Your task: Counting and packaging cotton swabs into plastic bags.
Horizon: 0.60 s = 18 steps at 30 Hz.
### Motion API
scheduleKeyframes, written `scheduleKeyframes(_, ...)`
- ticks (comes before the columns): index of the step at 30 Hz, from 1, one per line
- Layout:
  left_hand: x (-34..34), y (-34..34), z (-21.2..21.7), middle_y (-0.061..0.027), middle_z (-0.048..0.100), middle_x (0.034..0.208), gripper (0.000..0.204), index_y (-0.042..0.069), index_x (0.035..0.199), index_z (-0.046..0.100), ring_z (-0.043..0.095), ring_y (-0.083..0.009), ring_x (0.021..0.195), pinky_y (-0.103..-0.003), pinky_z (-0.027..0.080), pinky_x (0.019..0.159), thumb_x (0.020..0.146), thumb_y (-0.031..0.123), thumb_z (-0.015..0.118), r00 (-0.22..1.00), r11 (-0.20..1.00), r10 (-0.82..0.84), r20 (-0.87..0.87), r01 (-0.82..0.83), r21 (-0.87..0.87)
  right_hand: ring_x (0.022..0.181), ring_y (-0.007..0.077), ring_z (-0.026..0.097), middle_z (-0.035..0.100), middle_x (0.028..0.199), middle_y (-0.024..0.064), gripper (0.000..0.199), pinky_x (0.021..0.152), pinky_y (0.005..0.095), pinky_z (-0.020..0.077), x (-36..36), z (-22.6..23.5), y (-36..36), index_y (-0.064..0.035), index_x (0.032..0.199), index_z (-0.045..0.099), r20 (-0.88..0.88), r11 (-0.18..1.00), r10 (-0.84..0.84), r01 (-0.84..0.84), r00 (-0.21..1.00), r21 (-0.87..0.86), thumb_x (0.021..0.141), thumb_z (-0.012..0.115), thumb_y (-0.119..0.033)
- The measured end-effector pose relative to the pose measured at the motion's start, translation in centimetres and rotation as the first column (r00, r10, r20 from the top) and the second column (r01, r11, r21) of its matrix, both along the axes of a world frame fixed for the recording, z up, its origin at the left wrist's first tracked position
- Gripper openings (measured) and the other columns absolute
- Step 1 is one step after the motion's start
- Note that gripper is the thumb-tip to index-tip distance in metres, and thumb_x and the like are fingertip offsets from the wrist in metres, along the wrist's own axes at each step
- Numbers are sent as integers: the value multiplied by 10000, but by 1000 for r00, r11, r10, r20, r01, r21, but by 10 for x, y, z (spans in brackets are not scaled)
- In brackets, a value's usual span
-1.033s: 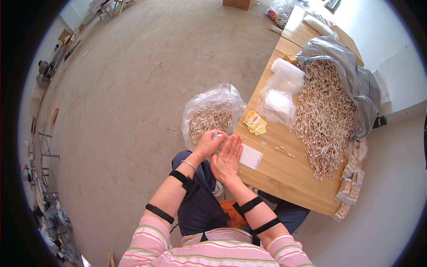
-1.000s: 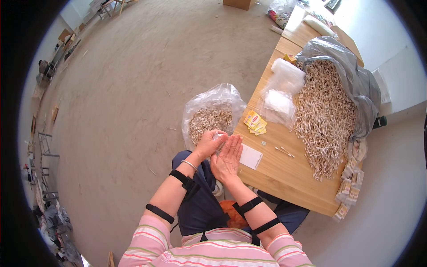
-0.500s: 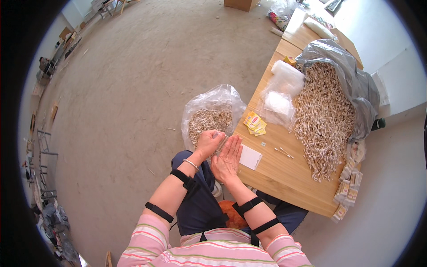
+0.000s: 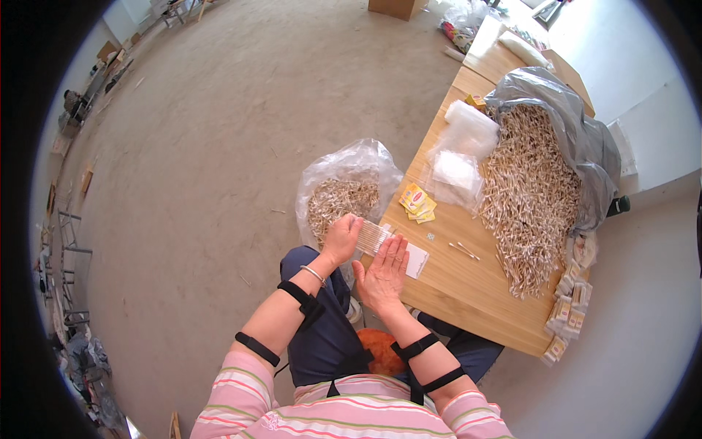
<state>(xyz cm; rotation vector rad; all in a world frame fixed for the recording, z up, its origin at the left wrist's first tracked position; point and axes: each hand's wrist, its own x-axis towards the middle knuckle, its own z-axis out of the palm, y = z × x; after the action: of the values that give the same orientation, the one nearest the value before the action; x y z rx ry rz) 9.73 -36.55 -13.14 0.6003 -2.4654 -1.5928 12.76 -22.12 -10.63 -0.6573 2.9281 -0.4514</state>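
At the table's near left edge, my left hand (image 4: 341, 240) grips one end of a flat clear bag of cotton swabs (image 4: 373, 238). The swabs lie side by side in a row inside it. My right hand (image 4: 382, 278) is laid flat with its fingers stretched, and its fingertips touch the other end of the bag. Partly under those fingers, a white card (image 4: 417, 262) rests on the wood. Some yellow printed cards (image 4: 417, 203) lie farther up the table, and a few loose swabs (image 4: 464, 251) are to the right.
A large heap of swabs (image 4: 530, 197) spills from a grey plastic bag (image 4: 556, 95) on the wooden table (image 4: 453, 293). Clear empty bags (image 4: 455, 172) are stacked beside it. Filled packs (image 4: 567, 314) line the right edge. An open plastic sack of swabs (image 4: 344, 201) stands left of the table.
My right hand has slid right and toward me, uncovering more of the bag of swabs. The left hand keeps its hold, nearly in place.
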Motion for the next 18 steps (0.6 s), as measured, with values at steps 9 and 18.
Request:
scheduleKeyframes(9,2,-3,-9,-94,636,773,324,-16,919,603,594,-174,707,-328,471,662,964,288,499,999,997,-33,-23,34,71,1412,442,-48,15,1498,332,966,1142,493,-19,6,8,-8,155,1405,60,20,997,-54,55,998,-61,871,520,-506)
scheduleKeyframes(18,10,-19,21,-6,635,999,294,15,1181,548,592,-66,834,-223,518,629,953,199,529,978,836,-191,80,119,536,1409,455,-8,74,1487,339,901,1137,515,22,21,9,10,162,1388,159,-21,995,80,-81,997,-56,853,580,-430)
